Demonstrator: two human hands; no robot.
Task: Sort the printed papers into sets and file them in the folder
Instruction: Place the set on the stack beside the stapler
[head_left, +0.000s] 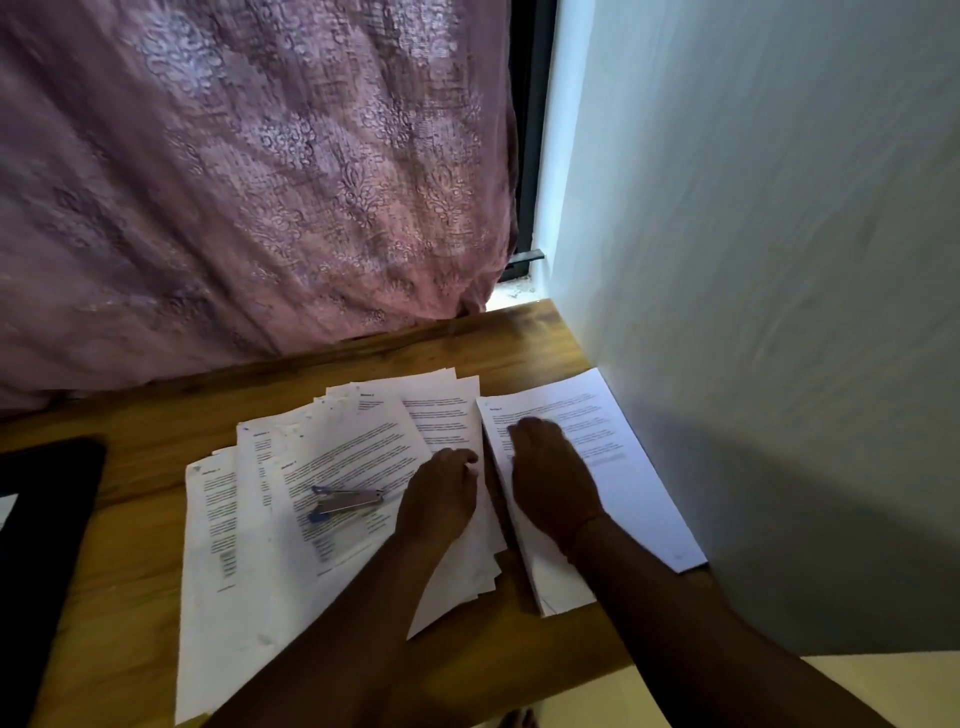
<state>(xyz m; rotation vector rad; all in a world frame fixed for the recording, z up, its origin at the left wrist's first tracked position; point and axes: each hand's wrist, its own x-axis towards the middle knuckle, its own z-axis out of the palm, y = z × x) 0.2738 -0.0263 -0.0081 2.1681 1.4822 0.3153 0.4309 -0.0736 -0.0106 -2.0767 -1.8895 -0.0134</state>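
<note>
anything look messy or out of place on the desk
Yes: the left papers are fanned out askew, overlapping unevenly, with a stapler lying on top of them. The right stack by the wall is squared up, so only the left heap looks unsorted.
</note>
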